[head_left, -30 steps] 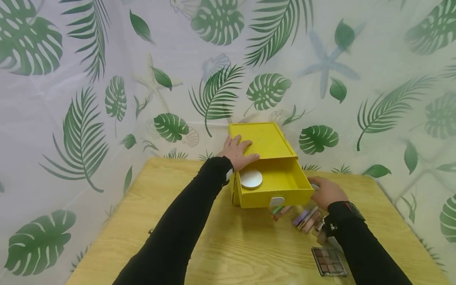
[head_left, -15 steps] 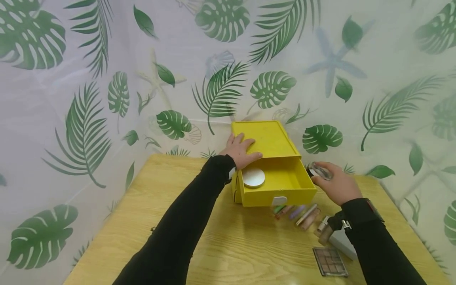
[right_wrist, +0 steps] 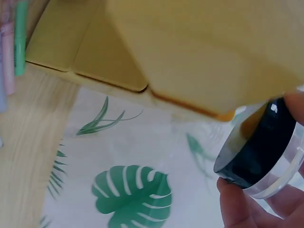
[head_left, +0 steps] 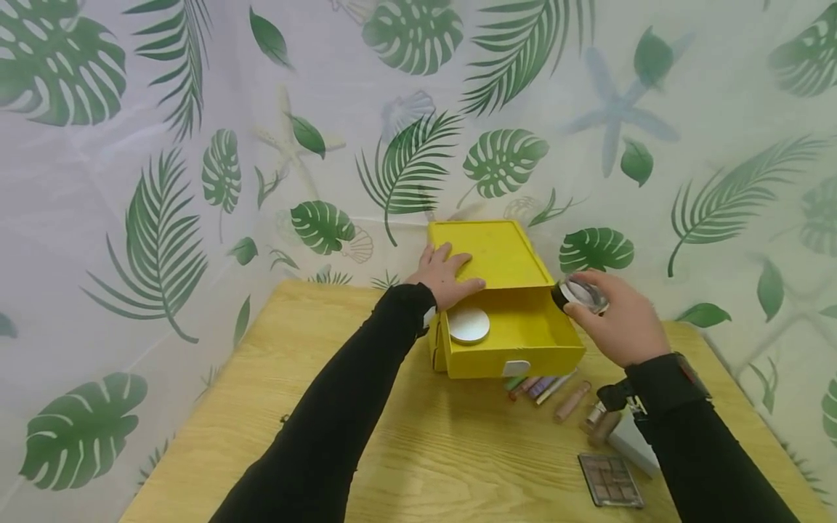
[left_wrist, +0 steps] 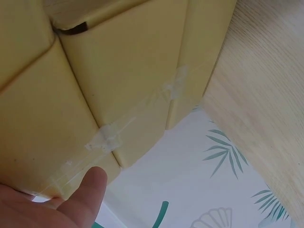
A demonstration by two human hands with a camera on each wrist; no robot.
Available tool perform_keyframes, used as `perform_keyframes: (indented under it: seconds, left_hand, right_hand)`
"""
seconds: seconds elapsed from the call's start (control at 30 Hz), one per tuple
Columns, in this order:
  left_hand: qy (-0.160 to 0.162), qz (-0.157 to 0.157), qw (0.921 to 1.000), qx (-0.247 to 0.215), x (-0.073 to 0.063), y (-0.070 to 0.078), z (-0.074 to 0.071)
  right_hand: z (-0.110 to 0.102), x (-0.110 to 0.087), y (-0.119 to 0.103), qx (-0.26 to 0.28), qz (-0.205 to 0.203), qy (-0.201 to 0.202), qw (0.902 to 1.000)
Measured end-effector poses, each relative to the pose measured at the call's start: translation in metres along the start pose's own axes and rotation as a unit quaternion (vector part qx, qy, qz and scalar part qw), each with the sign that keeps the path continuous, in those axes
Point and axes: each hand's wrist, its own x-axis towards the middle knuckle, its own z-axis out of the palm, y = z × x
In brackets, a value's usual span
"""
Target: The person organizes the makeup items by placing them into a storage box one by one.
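A yellow cardboard box (head_left: 493,243) stands at the back of the wooden table, its drawer (head_left: 546,362) pulled out toward me. Inside the drawer, at the left, lies a round white disc-shaped case (head_left: 468,325). My left hand (head_left: 446,279) rests on the box top's left edge with fingers spread. In the left wrist view, a finger (left_wrist: 92,190) lies near the taped side of the box. My right hand (head_left: 626,325) grips a clear round jar (head_left: 580,293) with a black band, tilted beside the drawer's right rear corner. The right wrist view shows the black band (right_wrist: 263,147) between thumb and fingers.
Several slim cosmetic tubes (head_left: 572,402) lie right of and below the drawer. A makeup palette (head_left: 611,481) and a white box (head_left: 634,442) sit nearer, by the right forearm. A leaf-print cloth (head_left: 314,145) hangs close behind the table.
My right hand has risen with the jar from beside the drawer's front right corner to its rear right, and the jar shows more fully. The left hand has stayed on the box.
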Motion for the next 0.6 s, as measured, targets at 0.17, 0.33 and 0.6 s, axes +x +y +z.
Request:
perform_keyframes:
  seconds: [0.17,0.33,0.6]
  left_hand:
    - [0.004,0.002,1.0000,0.001,0.000,0.001,0.000]
    - [0.002,0.005,1.0000,0.004,-0.001,0.002,0.000]
    - [0.003,-0.010,0.9999,0.011,0.005,0.001,0.005]
  right_hand:
    - [0.005,0.005,-0.012,-0.019,-0.035,-0.011,0.9991]
    - [0.012,0.005,-0.023,-0.033,-0.051,-0.032,0.9976]
    - [0.020,0.006,-0.043,-0.035,-0.092,-0.035,0.9945]
